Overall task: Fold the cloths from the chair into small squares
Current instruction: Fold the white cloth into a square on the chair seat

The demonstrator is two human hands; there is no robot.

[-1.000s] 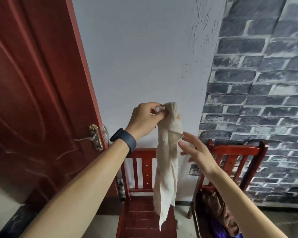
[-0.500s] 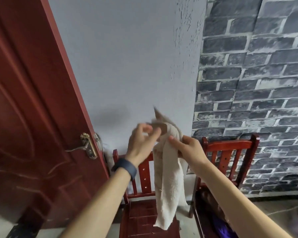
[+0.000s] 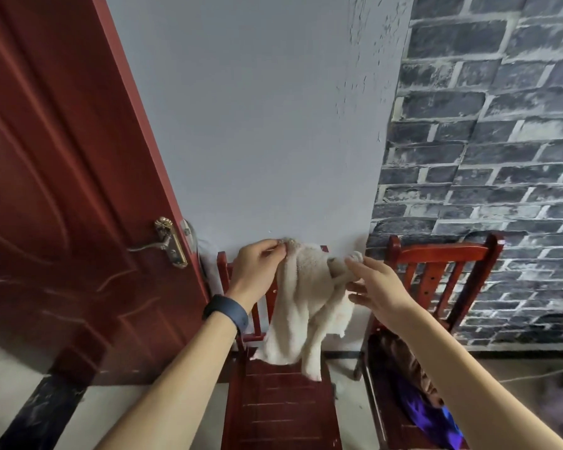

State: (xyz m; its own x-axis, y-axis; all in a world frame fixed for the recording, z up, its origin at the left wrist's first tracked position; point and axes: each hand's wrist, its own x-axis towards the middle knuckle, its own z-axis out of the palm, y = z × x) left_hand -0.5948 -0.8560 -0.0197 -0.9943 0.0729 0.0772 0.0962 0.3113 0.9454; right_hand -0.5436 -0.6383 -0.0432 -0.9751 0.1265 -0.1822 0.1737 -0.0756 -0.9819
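Observation:
A cream towelling cloth hangs in the air in front of a red wooden chair. My left hand pinches its upper left corner. My right hand pinches the upper right corner between thumb and forefinger, the other fingers spread. The cloth's top edge is stretched between both hands and its lower part droops to the chair seat. On a second red chair to the right lie a brown cloth and a purple cloth.
A dark red door with a brass handle stands open at the left. A grey plaster wall is behind the chairs and a grey brick-pattern wall at the right. Pale floor shows below.
Both hands have come down with the cloth. My right hand took hold of a corner and drew it to the right, so the cloth has spread from a hanging strip to a wider sheet.

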